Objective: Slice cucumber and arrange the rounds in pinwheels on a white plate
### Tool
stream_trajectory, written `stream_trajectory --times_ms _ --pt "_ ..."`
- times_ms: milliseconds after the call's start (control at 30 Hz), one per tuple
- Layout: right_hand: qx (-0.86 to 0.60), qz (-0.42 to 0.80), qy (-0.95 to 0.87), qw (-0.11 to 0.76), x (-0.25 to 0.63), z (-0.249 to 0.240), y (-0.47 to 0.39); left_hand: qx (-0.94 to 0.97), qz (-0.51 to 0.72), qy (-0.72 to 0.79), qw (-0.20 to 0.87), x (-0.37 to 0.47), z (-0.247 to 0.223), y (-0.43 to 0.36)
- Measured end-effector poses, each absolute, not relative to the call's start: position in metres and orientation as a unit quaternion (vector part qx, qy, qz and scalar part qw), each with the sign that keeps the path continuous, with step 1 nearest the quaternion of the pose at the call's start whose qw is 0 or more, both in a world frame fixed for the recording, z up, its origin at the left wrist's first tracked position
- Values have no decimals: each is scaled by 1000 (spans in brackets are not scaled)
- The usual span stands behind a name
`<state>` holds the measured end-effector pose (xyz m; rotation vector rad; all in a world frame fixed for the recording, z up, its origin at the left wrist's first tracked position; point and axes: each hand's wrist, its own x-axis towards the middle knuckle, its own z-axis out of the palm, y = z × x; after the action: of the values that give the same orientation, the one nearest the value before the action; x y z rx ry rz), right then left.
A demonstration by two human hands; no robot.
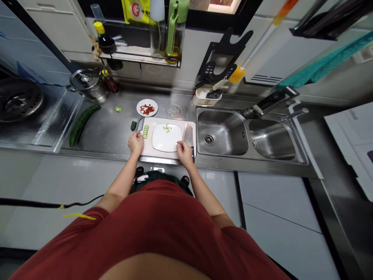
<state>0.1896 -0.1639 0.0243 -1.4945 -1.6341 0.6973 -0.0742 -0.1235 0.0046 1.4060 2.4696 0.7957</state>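
Observation:
A white square plate (167, 142) lies on the cutting board (148, 151), with a few pale green cucumber pieces (167, 128) near its far edge. My right hand (184, 152) is at the plate's right edge, its fingertips together; whether they grip the rim is too small to tell. At the board's left edge is my left hand (135, 143), fingers curled and thumb near the fingertips, just below a row of cucumber slices (145, 132). Anything between those fingers cannot be made out. A cleaver (188, 134) rests on the board's right side, its dark handle beside my right hand.
Left of the board lie a cucumber stub (133, 125), a whole cucumber (83, 125) and loose slices (118, 109). Behind stand a plate of chopped red pieces (147, 108), a clear dish (174, 111) and a steel pot (89, 85). A double sink (223, 132) is on the right.

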Motion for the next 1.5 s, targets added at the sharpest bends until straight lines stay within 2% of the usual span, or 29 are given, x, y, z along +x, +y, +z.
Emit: stream_trajectory --times_ms 300,1167,1367,1500 --pt "-589 279 -645 399 190 26 -165 487 211 841 101 -73 5 -128" --pt "-598 294 -626 405 193 17 -170 467 230 845 122 -62 5 -123" --pt "-600 301 -622 403 191 18 -169 452 266 841 134 -58 6 -123" --pt "-598 305 -622 402 187 20 -167 427 346 816 178 -58 13 -113"
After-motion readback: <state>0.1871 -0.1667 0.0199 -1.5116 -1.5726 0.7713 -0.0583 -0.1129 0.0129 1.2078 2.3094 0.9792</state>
